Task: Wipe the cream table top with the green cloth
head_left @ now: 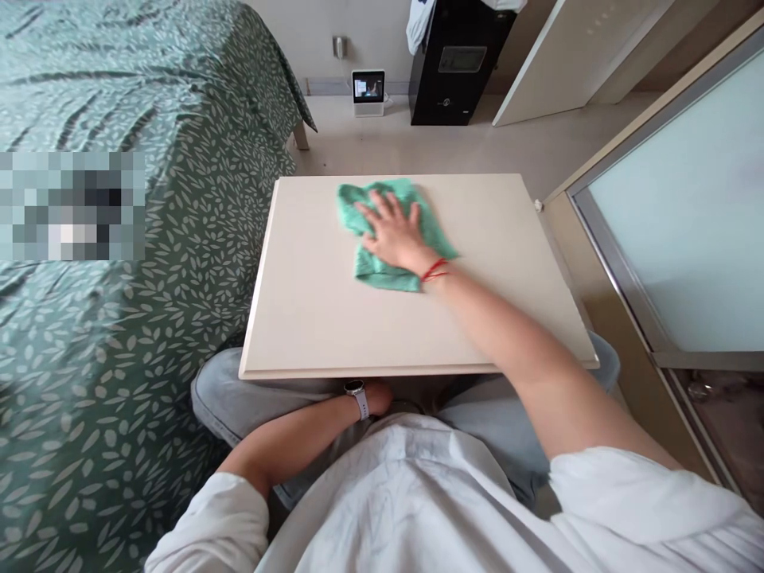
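A green cloth (387,274) lies spread and slightly rumpled on the cream tabletop (310,318), around its upper middle. My right hand (397,232) presses flat on the cloth with its fingers spread, a red string round the wrist. Below the table's near edge, my left hand (379,396) rests by my lap, with a watch (356,390) on the wrist. The fingers of that hand are hidden, so whether it holds anything does not show.
To the left is a bed with a green leaf-patterned cover (179,239). Beyond the table, a small screen device (368,91) and a black cabinet (457,64) stand on the floor. A frosted glass panel (686,207) is at the right.
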Tool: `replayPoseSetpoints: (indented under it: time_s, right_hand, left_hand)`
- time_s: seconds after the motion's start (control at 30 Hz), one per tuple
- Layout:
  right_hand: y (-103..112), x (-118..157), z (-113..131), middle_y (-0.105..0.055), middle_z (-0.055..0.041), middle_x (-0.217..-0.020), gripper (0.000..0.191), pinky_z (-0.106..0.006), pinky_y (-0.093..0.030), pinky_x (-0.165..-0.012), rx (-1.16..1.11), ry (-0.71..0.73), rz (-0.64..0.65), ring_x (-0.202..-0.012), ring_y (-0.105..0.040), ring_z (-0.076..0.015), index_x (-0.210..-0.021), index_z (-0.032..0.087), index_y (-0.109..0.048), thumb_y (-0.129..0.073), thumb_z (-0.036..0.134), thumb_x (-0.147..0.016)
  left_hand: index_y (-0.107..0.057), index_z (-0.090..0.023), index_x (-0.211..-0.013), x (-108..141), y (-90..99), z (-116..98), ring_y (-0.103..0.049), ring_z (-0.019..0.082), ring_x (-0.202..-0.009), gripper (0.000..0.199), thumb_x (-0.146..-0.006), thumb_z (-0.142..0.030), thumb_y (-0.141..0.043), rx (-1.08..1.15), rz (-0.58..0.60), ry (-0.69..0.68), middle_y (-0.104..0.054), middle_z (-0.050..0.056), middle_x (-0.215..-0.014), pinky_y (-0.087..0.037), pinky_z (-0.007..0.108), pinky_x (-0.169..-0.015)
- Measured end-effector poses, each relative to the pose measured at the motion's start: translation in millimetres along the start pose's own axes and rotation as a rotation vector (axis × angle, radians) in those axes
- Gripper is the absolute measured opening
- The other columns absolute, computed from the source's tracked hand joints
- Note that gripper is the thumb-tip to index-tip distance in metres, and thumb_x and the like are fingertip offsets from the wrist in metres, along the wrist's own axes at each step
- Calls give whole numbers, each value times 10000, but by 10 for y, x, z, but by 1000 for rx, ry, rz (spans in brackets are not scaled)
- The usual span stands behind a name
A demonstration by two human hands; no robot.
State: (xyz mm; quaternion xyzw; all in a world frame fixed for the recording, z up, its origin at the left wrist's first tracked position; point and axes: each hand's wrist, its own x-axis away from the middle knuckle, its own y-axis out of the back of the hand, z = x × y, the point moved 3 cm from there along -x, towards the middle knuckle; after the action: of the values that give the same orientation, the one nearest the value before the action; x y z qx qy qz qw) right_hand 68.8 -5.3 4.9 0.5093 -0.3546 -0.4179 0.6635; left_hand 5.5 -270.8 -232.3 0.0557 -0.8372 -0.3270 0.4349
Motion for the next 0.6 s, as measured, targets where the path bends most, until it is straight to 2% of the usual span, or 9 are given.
replayPoseSetpoints:
  time_s: [0.07, 0.17, 0.23, 0.3, 0.37, 0.43, 0.5, 0.6]
  right_hand:
    - [142, 197, -647, -190, -164, -1949, 755, -892, -171, -1324, 20, -202, -30, -1775, -182, -482, -1832, 238, -373, -492, 336, -1094]
    - [281, 745, -1441, -196, -218, -1935, 733, -858, -218, -1316, 44, -500, -93, -1760, -206, -477, -1834, 184, -356, -411, 364, -1125]
    - [311, 1150, -1765, -228, -263, -1912, 730, -813, -297, -1292, 29, -669, -168, -1725, -261, -492, -1832, 169, -358, -336, 420, -1147]
    - [284, 1455, -1891, -261, -304, -1884, 756, -784, -358, -1256, -11, -794, -217, -1665, -344, -521, -1836, 172, -353, -302, 486, -1150]
    - [218, 1586, -1821, -264, -317, -1877, 778, -816, -351, -1255, -22, -861, -223, -1651, -359, -553, -1833, 166, -356, -348, 508, -1134]
    - [134, 1521, -1566, -251, -304, -1887, 790, -886, -285, -1272, 14, -830, -209, -1688, -303, -578, -1822, 148, -375, -432, 483, -1109]
    - [33, 1297, -1148, -254, -291, -1894, 802, -939, -229, -1270, 40, -695, -195, -1710, -262, -600, -1811, 136, -396, -507, 462, -1086]
    - [-133, 840, -275, -288, -272, -1894, 812, -953, -225, -1270, -6, -392, -192, -1707, -262, -625, -1795, 159, -450, -595, 468, -1059]
  left_hand:
    - [-901, -29, -1044, 16, 25, -11, -823, 376, -1046, 216, -1021, -140, -716, -18, 18, 10, -861, 274, -1124, -660, 422, -949]
    - [-901, -51, -1097, 41, 46, -43, -814, 364, -1128, 228, -1043, -170, -714, -43, 34, 15, -866, 247, -1170, -632, 419, -1032]
    - [-895, -56, -1147, 54, 49, -67, -807, 359, -1167, 252, -1060, -178, -693, -56, 39, 15, -862, 243, -1206, -618, 425, -1066]
    - [-881, -27, -1188, 64, 50, -90, -804, 366, -1173, 284, -1066, -179, -674, -64, 44, 12, -849, 271, -1222, -614, 436, -1069]
    - [-873, -2, -1193, 69, 55, -108, -803, 381, -1172, 294, -1056, -163, -669, -69, 48, 3, -839, 299, -1212, -620, 452, -1062]
    - [-875, -2, -1182, 69, 60, -117, -802, 389, -1181, 287, -1048, -142, -664, -75, 52, -6, -833, 308, -1211, -625, 459, -1065]
    - [-881, -4, -1165, 63, 62, -117, -801, 389, -1184, 281, -1045, -139, -665, -81, 55, -9, -833, 307, -1216, -621, 446, -1073]
    - [-892, -15, -1120, 55, 62, -105, -806, 382, -1137, 261, -1029, -151, -688, -79, 41, -11, -845, 289, -1184, -623, 424, -1050]
